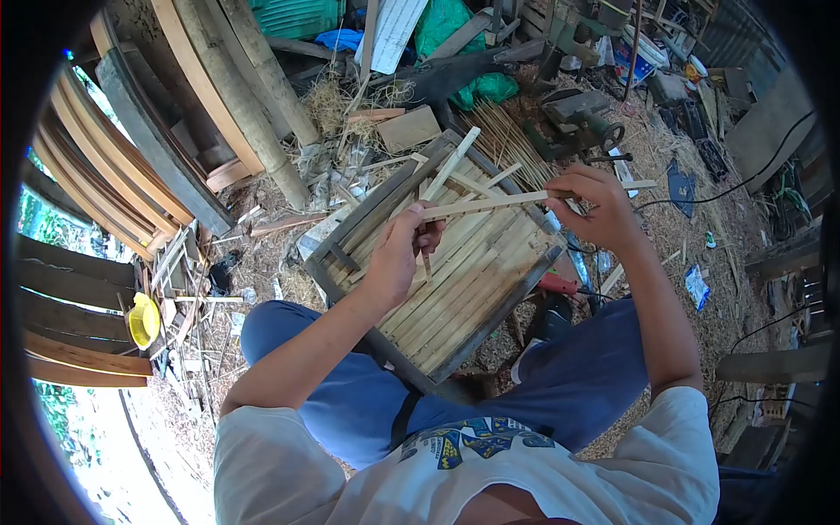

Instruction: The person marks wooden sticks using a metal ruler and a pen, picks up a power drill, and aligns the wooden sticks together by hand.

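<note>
My left hand [400, 255] is closed round the near end of a thin, pale wooden strip [490, 205], thumb on top. A short, slim piece [427, 266] points down below its curled fingers. Farther along the same strip, my right hand [595, 208] pinches it between thumb and fingers, and the far end juts out past the hand to the right. Both hands are over a low slatted wooden table [472, 302] with a dark frame, set at an angle before my knees. Another pale strip [453, 162] lies across its far side, with several thinner sticks near it.
Curved boards and bamboo poles [236, 96] lean at the left. A yellow bowl [143, 321] stands out beside stacked planks. A metal vise [599, 127] is at the far right, with a black cable [726, 192] beyond it. A red-handled tool [557, 283] lies by my foot. Wood shavings cover the ground.
</note>
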